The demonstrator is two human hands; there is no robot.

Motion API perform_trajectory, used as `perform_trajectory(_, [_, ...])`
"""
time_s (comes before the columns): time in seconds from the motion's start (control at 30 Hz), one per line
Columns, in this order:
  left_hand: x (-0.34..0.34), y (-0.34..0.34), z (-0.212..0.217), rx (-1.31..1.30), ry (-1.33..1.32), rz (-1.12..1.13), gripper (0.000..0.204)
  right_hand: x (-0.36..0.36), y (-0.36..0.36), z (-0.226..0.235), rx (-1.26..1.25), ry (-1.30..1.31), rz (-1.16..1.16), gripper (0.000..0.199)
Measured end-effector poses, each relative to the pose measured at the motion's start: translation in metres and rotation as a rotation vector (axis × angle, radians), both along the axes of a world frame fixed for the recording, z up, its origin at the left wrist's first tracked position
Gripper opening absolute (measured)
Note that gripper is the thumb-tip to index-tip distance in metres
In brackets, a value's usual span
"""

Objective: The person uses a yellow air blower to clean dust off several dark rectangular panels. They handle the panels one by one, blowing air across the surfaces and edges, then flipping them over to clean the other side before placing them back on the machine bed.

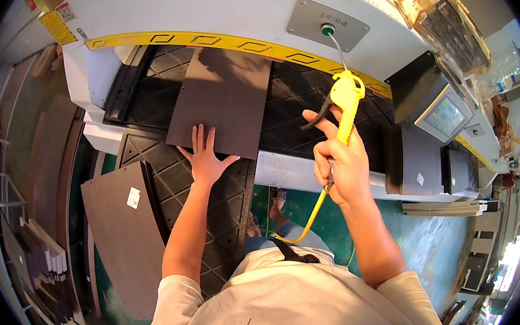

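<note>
My left hand point(205, 158) lies flat with spread fingers on the near edge of a dark brown board point(220, 98). The board rests on the black ribbed conveyor bed point(292, 110) of a large white machine point(222, 8). My right hand point(339, 166) grips a yellow air blow gun point(346, 99), its thin metal nozzle pointing up and away toward the machine, above the conveyor to the right of the board. A yellow hose point(311, 217) runs down from the gun past my body.
A second dark board point(124, 236) with a white label leans at the left of the black infeed table point(224, 215). A small control screen point(444, 115) sits at the right. More panels are stacked at the left point(39, 256) and on the green floor point(443, 208).
</note>
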State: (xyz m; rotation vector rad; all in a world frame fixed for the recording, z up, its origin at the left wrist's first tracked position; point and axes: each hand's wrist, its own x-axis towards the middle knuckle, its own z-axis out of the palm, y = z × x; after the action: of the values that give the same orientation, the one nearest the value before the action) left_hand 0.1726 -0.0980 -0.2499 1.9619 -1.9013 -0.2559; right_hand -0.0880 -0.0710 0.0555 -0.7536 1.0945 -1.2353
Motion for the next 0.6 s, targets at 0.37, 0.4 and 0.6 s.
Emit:
perform_trajectory(0.37, [0.0, 0.001, -0.001, -0.012, -0.015, 0.009, 0.111, -0.018, 0.036, -0.03, 0.153, 0.273, 0.138, 0.053])
perform_trajectory(0.4, [0.0, 0.001, -0.002, -0.014, -0.012, 0.004, 0.111, -0.031, 0.048, -0.044, 0.263, 0.303, 0.266, 0.048])
perform_trajectory(0.6, [-0.003, 0.001, -0.003, -0.038, -0.039, -0.015, 0.112, -0.057, 0.132, -0.096, 0.361, 0.481, 0.382, 0.041])
